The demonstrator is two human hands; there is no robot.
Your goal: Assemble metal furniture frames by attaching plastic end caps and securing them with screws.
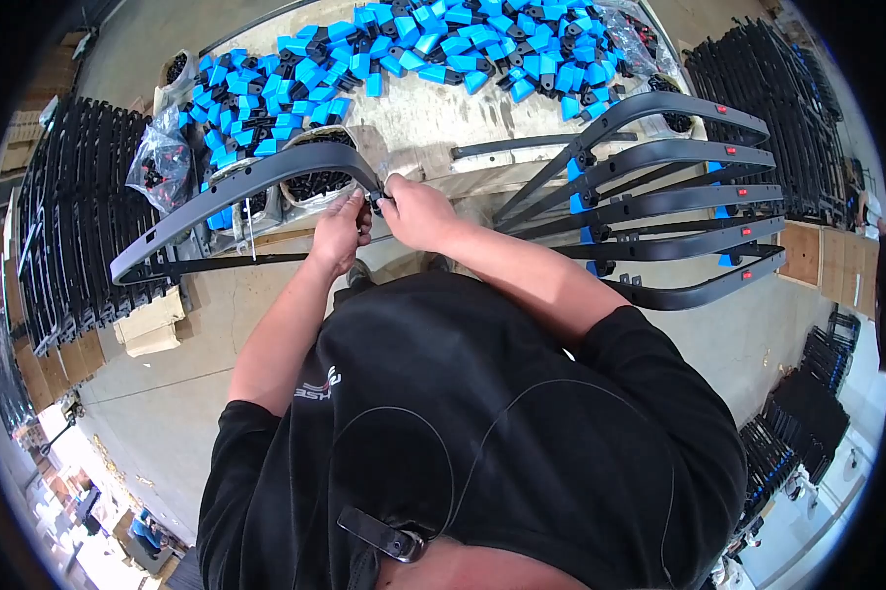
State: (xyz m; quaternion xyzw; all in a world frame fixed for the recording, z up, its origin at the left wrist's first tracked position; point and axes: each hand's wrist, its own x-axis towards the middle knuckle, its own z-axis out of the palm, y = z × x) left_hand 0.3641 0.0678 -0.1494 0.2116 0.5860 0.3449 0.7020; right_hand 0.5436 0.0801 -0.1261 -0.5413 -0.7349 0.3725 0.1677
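Observation:
A black bent metal frame (238, 180) reaches out to the left, its curved end close in front of my body. My right hand (418, 213) is closed on the frame near that end, thumb and fingers pressed together. Just below the bend, my left hand (339, 234) has its fingers curled in a pinch against the same end. Whatever small thing lies between those fingertips is hidden. Behind the bend stands an open sack of small black parts (317, 183). A pile of blue and black plastic pieces (443, 44) covers the far part of the worktable (418, 118).
Several similar black frames (679, 209) with blue pieces and red marks jut from the table at right. Stacked black frames stand at far left (79, 216) and far right (758, 93). A clear plastic bag (161, 162) sits at the table's left edge. Cardboard (153, 320) lies below.

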